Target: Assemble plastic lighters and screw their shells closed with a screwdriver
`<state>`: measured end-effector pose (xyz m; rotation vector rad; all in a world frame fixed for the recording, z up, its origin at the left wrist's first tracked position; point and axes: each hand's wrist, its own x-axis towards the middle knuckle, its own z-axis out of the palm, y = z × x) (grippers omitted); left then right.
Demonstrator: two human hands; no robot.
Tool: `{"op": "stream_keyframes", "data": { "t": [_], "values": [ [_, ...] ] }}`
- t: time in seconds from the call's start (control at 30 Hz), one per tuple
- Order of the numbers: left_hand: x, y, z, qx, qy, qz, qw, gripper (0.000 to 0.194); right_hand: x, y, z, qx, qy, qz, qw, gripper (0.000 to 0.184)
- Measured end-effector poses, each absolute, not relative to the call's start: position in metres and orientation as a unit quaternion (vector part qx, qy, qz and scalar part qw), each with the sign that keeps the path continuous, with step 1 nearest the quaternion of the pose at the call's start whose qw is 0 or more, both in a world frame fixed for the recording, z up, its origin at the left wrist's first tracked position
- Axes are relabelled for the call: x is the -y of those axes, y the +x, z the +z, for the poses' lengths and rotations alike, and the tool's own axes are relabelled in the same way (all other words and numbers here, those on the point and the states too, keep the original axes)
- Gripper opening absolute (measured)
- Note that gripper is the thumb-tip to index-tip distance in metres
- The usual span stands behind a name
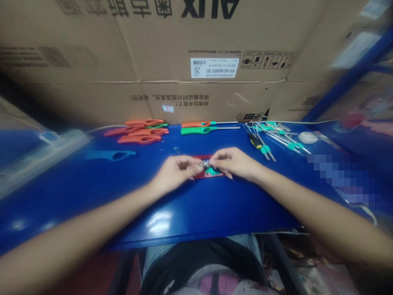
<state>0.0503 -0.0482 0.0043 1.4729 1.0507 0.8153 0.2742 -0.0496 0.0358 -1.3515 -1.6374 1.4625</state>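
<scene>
My left hand (175,172) and my right hand (235,163) meet over the middle of the blue table. Between their fingertips is a small silvery metal part (205,164), pinched from both sides; its exact shape is too small to make out. Just beneath lies a red lighter casing (200,176), partly covered by my fingers. A green plastic piece (214,171) shows inside this casing, near my right fingers. Thumb and fingers are closed on both hands.
Several orange-red lighter casings (144,132) are piled at back left, a blue casing (112,155) nearer. Orange (198,124) and green lighters (196,130) lie at the back. Metal lighter tubes (281,139), a black-yellow screwdriver (254,141) and a white round object (308,137) sit right. Cardboard (107,61) stands behind.
</scene>
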Motion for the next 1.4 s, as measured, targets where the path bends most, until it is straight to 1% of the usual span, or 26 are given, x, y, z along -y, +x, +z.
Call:
{"op": "stream_keyframes", "data": {
  "t": [0.4,0.6,0.77,0.97,1.2,1.27,1.4],
  "values": [
    [0.048,0.049,0.0,-0.434,0.641,0.338,0.535,0.04,0.05,0.273,0.036,0.608,-0.488,0.557,0.286,0.033],
    [0.049,0.051,0.008,-0.446,0.625,0.336,0.545,0.039,0.049,0.272,0.035,0.597,-0.497,0.557,0.293,0.02],
    [0.049,0.052,0.01,-0.446,0.619,0.339,0.55,0.041,0.047,0.273,0.031,0.588,-0.497,0.564,0.298,0.015],
    [0.049,0.051,0.008,-0.444,0.626,0.337,0.546,0.04,0.048,0.274,0.034,0.586,-0.492,0.57,0.3,0.016],
    [0.048,0.051,0.008,-0.445,0.625,0.331,0.549,0.038,0.048,0.273,0.034,0.585,-0.488,0.572,0.303,0.028],
    [0.048,0.051,0.009,-0.446,0.622,0.331,0.552,0.038,0.048,0.273,0.034,0.586,-0.488,0.573,0.3,0.027],
    [0.047,0.05,0.014,-0.442,0.625,0.328,0.554,0.039,0.048,0.274,0.035,0.588,-0.488,0.577,0.289,0.017]
  ]
}}
